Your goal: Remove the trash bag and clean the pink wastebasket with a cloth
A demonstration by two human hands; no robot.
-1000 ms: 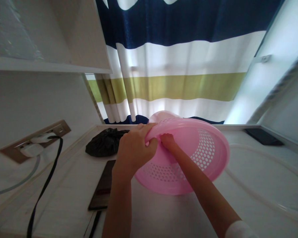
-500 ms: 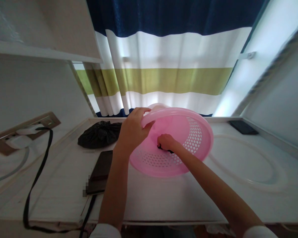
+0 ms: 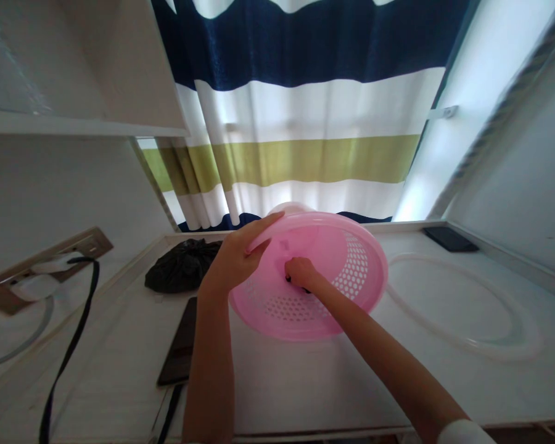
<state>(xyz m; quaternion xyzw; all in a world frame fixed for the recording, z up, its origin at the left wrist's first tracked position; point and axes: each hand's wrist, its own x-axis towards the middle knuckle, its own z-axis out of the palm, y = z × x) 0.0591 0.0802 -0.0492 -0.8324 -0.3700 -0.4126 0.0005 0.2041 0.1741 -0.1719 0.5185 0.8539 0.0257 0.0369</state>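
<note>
Left hand (image 3: 234, 262) grips rim of pink perforated plastic basket (image 3: 351, 271), tilted above white worktop (image 3: 305, 382). Right hand (image 3: 300, 273), moved from rim into bowl, now pinches small dark object; basket slightly lower.

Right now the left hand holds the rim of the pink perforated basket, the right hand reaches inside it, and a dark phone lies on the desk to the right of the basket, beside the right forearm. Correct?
Not quite. In the head view the dark phone lies left of the pink perforated basket, beside the left forearm. The rest holds: the left hand holds the rim and the right hand reaches inside.
</note>
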